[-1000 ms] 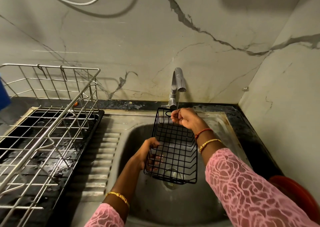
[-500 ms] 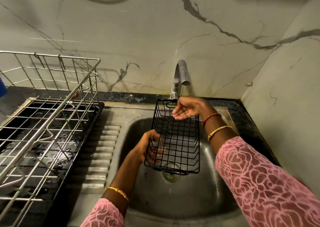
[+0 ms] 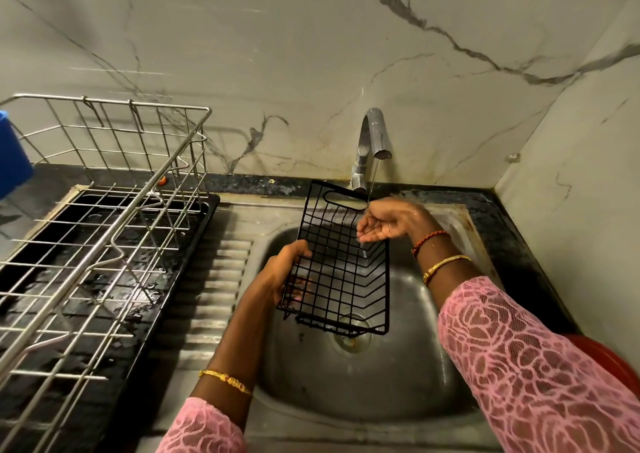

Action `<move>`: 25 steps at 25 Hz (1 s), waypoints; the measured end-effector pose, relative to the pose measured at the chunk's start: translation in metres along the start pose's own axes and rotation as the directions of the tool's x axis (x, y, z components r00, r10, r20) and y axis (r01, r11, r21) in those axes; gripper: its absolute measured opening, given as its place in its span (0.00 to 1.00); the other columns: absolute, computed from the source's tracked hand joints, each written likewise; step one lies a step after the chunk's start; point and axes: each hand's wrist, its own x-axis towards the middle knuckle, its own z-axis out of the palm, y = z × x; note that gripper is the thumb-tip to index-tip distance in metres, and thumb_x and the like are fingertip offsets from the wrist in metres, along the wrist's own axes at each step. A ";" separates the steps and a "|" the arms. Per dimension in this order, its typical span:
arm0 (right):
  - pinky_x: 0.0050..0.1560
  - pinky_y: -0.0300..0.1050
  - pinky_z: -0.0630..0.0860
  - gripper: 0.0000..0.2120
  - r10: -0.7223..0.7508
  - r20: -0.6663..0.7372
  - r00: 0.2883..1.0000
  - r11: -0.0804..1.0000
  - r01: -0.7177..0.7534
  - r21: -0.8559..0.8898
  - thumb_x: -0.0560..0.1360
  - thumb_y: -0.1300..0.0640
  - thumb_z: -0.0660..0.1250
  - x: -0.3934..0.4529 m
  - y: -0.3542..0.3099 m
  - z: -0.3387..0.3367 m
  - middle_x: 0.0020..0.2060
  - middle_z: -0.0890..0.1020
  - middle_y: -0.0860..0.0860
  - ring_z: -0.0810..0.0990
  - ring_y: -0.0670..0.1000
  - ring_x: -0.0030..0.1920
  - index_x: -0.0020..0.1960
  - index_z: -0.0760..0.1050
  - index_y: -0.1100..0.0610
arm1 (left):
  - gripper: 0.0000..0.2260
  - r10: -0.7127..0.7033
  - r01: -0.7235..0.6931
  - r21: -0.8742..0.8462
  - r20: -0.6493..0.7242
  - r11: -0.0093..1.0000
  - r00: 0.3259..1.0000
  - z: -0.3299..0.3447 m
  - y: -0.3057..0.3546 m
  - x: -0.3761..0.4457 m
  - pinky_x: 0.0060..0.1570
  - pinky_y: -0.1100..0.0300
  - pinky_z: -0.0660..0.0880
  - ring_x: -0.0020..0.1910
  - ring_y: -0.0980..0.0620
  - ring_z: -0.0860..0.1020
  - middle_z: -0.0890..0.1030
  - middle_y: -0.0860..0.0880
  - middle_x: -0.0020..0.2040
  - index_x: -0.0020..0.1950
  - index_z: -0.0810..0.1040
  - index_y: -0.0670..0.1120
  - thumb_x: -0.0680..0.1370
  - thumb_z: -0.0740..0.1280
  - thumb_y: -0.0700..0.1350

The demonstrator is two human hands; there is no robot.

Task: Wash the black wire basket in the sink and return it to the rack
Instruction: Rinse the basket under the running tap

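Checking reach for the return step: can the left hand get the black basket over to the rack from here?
Probably yes. The left hand grips the black wire basket by its left side, and the rack stands directly to its left with only the bare drainboard between.

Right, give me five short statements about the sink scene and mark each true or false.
1. The left hand grips the black wire basket. True.
2. The basket sits in the steel dish rack. False: it is held over the sink.
3. Water runs from the tap onto the right hand. True.
4. The right hand grips the basket's rim. False: it is cupped, palm up, under the stream.
5. The rack stands right of the sink. False: left.
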 end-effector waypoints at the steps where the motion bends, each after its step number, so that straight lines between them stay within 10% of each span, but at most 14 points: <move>1: 0.47 0.47 0.79 0.15 -0.001 0.001 1.000 1.000 0.001 -0.006 0.75 0.70 0.50 0.000 -0.001 0.002 0.44 0.78 0.64 0.80 0.58 0.44 0.44 0.75 0.70 | 0.18 0.018 -0.018 0.000 -0.009 1.000 1.000 -0.001 0.000 -0.001 0.29 0.60 0.70 0.28 0.46 0.76 0.78 0.45 0.32 0.41 0.76 0.46 0.59 0.67 0.57; 18: 0.55 0.49 0.78 0.14 -0.195 -0.021 0.981 0.962 0.196 0.189 0.76 0.72 0.51 -0.029 -0.008 0.000 0.55 0.78 0.64 0.80 0.58 0.54 0.54 0.74 0.67 | 0.17 0.091 -0.064 -0.208 0.124 0.976 0.988 0.012 -0.008 0.005 0.35 0.59 0.70 0.37 0.45 0.81 0.82 0.40 0.43 0.52 0.75 0.42 0.66 0.58 0.43; 20: 0.51 0.48 0.80 0.10 -0.393 -0.295 0.871 0.890 0.441 0.117 0.77 0.69 0.57 -0.037 -0.002 -0.002 0.50 0.80 0.60 0.81 0.54 0.48 0.50 0.76 0.63 | 0.23 0.122 -0.096 -0.207 0.118 0.974 0.986 0.017 -0.015 0.013 0.36 0.60 0.72 0.40 0.46 0.82 0.83 0.41 0.48 0.60 0.74 0.44 0.67 0.54 0.39; 22: 0.42 0.43 0.81 0.08 -0.503 -0.614 0.608 0.771 0.637 -0.001 0.76 0.65 0.61 -0.048 0.013 -0.004 0.42 0.82 0.53 0.82 0.49 0.41 0.44 0.77 0.58 | 0.24 0.160 -0.125 -0.227 0.142 0.966 0.977 0.026 -0.019 0.018 0.31 0.63 0.73 0.41 0.47 0.83 0.82 0.41 0.50 0.61 0.73 0.44 0.66 0.52 0.37; 25: 0.35 0.43 0.78 0.12 -0.321 -0.878 0.355 0.753 0.658 -0.009 0.75 0.61 0.63 -0.054 0.058 -0.005 0.32 0.78 0.47 0.78 0.49 0.34 0.35 0.72 0.49 | 0.27 0.213 -0.169 -0.247 0.164 0.954 0.963 0.036 -0.019 0.025 0.29 0.63 0.71 0.45 0.45 0.82 0.79 0.40 0.53 0.61 0.70 0.45 0.62 0.54 0.35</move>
